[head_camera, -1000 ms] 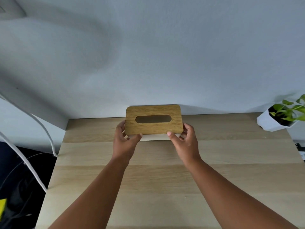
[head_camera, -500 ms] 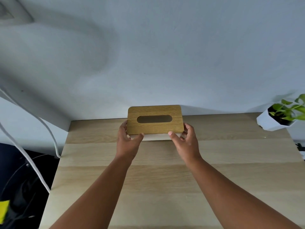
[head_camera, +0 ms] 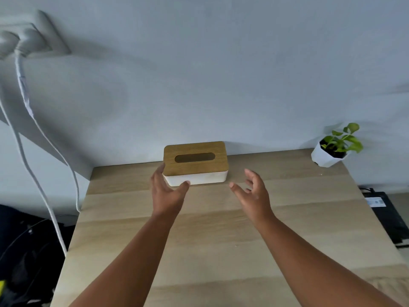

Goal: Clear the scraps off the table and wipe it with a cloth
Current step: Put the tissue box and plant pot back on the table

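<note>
A white tissue box [head_camera: 197, 177] with a brown wooden slotted lid stands at the back middle of the light wooden table [head_camera: 212, 235], against the wall. My left hand [head_camera: 167, 192] hovers at the box's front left corner with fingers spread, the thumb tip close to the white side; I cannot tell if it touches. My right hand [head_camera: 253, 193] is off the box, in front of its right end, with fingers relaxed and holding nothing. No cloth or scraps are visible.
A small green plant in a white pot [head_camera: 329, 155] sits at the table's back right corner. White cables [head_camera: 44, 173] hang from a wall socket on the left, beside the table edge. A black device [head_camera: 389, 216] lies on the floor at right.
Both hands have let go of the tissue box, which now stands on the table by the wall. The right hand has drawn back and to the right; the camera view has shifted.
</note>
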`<state>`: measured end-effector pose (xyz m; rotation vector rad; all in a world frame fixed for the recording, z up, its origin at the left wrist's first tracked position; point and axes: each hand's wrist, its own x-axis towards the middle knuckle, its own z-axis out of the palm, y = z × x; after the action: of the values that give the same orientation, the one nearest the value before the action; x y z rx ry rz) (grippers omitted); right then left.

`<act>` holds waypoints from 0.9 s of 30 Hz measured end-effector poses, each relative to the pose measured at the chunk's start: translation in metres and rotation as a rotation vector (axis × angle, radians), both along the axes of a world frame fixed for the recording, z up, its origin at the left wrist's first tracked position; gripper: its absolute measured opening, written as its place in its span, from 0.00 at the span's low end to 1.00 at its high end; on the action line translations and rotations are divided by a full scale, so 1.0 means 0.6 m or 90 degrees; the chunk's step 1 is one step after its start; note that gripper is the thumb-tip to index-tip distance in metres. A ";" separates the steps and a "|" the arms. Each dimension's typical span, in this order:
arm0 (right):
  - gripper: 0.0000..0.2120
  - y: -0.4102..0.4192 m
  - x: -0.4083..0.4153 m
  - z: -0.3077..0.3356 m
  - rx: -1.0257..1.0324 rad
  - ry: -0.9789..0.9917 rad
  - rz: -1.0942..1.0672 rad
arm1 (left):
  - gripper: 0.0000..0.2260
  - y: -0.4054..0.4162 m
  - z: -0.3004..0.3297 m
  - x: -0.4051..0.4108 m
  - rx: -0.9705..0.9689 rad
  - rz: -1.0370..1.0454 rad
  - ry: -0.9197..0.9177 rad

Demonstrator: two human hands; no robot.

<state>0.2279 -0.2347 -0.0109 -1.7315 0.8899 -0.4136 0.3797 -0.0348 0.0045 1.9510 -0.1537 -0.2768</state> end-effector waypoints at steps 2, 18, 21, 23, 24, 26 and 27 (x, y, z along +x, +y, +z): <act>0.33 0.001 -0.032 -0.001 0.002 0.002 -0.004 | 0.39 0.003 0.003 -0.034 0.011 -0.017 -0.017; 0.31 -0.093 -0.464 -0.051 -0.194 0.128 -0.017 | 0.34 -0.079 -0.107 -0.292 0.282 -0.239 -0.164; 0.30 -0.131 -0.571 -0.052 -0.271 0.203 0.030 | 0.34 -0.101 -0.131 -0.327 0.335 -0.269 -0.165; 0.29 -0.154 -0.629 -0.056 -0.323 0.244 0.052 | 0.35 -0.110 -0.142 -0.338 0.380 -0.275 -0.171; 0.28 -0.167 -0.657 -0.060 -0.350 0.262 0.063 | 0.35 -0.117 -0.148 -0.343 0.407 -0.280 -0.183; 0.28 -0.192 -0.703 -0.069 -0.394 0.297 0.096 | 0.36 -0.127 -0.159 -0.347 0.440 -0.281 -0.205; 0.28 -0.202 -0.722 -0.075 -0.413 0.313 0.117 | 0.36 -0.130 -0.163 -0.348 0.448 -0.278 -0.214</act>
<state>-0.2053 -0.3559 -0.0556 -2.5623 0.9909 -0.1527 0.1706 -0.1131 -0.0934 2.6432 -0.7972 -0.3105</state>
